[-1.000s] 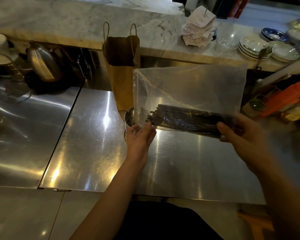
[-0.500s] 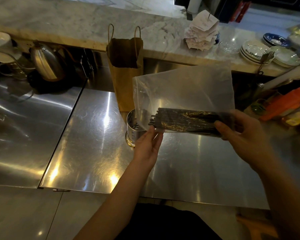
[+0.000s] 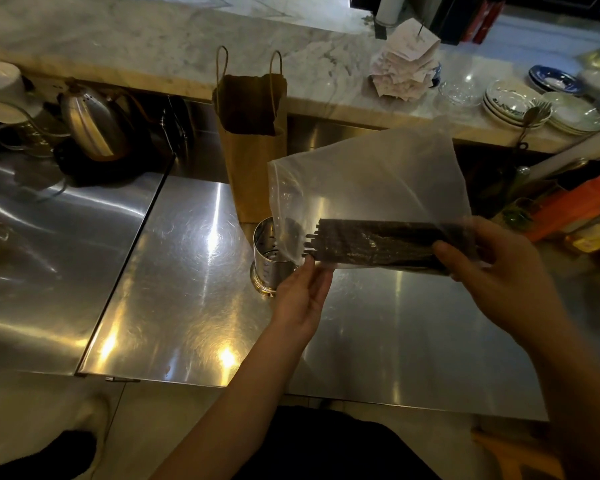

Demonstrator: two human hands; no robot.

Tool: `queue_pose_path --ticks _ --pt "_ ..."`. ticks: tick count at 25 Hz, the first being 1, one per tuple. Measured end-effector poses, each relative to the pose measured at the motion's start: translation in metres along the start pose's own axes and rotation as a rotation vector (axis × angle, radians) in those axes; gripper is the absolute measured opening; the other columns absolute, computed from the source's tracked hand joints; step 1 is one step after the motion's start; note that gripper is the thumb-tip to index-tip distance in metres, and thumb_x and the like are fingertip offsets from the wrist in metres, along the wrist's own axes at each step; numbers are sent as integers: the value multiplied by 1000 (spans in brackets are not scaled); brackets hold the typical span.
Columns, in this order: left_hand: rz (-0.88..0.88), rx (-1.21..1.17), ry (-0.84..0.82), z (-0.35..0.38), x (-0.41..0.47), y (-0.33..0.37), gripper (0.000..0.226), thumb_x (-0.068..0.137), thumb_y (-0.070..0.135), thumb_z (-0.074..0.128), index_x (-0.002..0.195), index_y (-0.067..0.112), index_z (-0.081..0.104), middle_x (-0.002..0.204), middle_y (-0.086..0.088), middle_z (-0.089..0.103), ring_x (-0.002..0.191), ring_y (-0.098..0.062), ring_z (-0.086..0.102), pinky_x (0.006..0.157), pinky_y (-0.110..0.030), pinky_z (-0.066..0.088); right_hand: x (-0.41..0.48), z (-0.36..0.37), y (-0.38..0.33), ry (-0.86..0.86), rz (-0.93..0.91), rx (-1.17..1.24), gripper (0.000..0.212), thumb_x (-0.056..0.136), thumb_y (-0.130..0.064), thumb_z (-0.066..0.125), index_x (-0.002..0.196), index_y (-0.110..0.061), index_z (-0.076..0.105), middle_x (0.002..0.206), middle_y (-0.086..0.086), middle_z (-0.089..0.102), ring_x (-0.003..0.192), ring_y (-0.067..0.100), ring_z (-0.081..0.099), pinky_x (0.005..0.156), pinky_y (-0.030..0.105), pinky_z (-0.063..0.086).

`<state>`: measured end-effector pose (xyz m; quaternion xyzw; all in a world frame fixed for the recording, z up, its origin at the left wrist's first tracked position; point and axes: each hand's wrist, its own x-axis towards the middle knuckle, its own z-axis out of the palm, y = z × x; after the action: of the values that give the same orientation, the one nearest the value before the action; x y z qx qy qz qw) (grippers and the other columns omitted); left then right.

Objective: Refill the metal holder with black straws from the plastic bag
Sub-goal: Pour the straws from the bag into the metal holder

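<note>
A clear plastic bag [image 3: 368, 178] hangs above the steel counter with a bundle of black straws [image 3: 371, 242] lying level inside it. My right hand [image 3: 478, 268] grips the bundle's right end through the plastic. My left hand [image 3: 302, 296] touches the bag's lower left corner at the straw tips, fingers loosely extended under it. The perforated metal holder [image 3: 269, 261] stands upright on the counter just left of my left hand, partly behind the bag's open end. What the holder contains is hidden.
A brown paper bag [image 3: 250, 140] stands right behind the holder. A steel kettle [image 3: 90, 123] sits at the back left. Stacked plates [image 3: 513, 102] and paper slips [image 3: 406, 64] lie on the marble ledge. Bottles and orange packets [image 3: 568, 209] crowd the right side.
The bag and straws have shifted slightly right and down, uncovering more of the holder. My left hand slid along the bag's lower left corner; my right hand keeps its grip.
</note>
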<state>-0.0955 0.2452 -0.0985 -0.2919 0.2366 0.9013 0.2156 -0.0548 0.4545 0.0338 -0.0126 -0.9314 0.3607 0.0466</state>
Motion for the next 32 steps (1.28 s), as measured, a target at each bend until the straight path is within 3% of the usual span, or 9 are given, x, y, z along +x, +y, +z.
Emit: queue_pose_path --ticks 5,9,16,20,24,28,32 --pt "-26 -62 -30 3 -1 -4 27 99 15 53 122 2 60 121 -20 68 118 -28 64 92 -40 53 1 -7 -6 19 -12 -32 22 89 -31 58 111 -38 57 92 -21 60 86 2 59 70 23 44" --pt "-20 -79 -27 4 -1 0 25 98 16 54 118 3 63 118 -20 69 117 -28 65 92 -41 53 4 -6 -14 16 -33 -59 22 87 -36 55 109 -39 57 89 -24 57 85 -4 57 68 18 42" --pt "-27 -165 -1 3 -1 -2 35 98 15 53 131 2 53 118 -24 68 114 -29 66 88 -38 55 14 -2 -23 -26 -69 -127 24 86 -39 52 109 -35 54 89 -26 51 85 -10 50 69 13 35" --pt "-38 -205 -13 5 -3 3 28 98 14 55 123 3 57 113 -24 70 107 -29 69 85 -37 57 16 -2 -26 -2 -74 -111 27 84 -42 51 110 -34 54 92 -18 55 85 -3 53 70 16 39" --pt "-45 -246 -18 4 -2 3 35 98 12 54 131 0 53 119 -26 67 114 -31 65 85 -38 57 18 2 -29 3 -39 -131 38 83 -45 50 113 -25 60 98 -6 60 90 11 57 75 28 44" --pt "-41 -262 -4 1 -1 0 40 98 12 54 135 -1 49 119 -27 67 108 -31 68 81 -37 60 20 5 -30 39 -16 -104 31 86 -41 53 113 -27 60 103 -8 61 98 14 58 81 32 45" --pt "-48 -253 -2 -2 0 2 42 97 13 55 137 2 48 121 -26 66 109 -31 68 80 -36 61 20 8 -30 35 -19 -113 37 84 -45 50 113 -25 62 101 -8 61 96 13 59 80 33 46"
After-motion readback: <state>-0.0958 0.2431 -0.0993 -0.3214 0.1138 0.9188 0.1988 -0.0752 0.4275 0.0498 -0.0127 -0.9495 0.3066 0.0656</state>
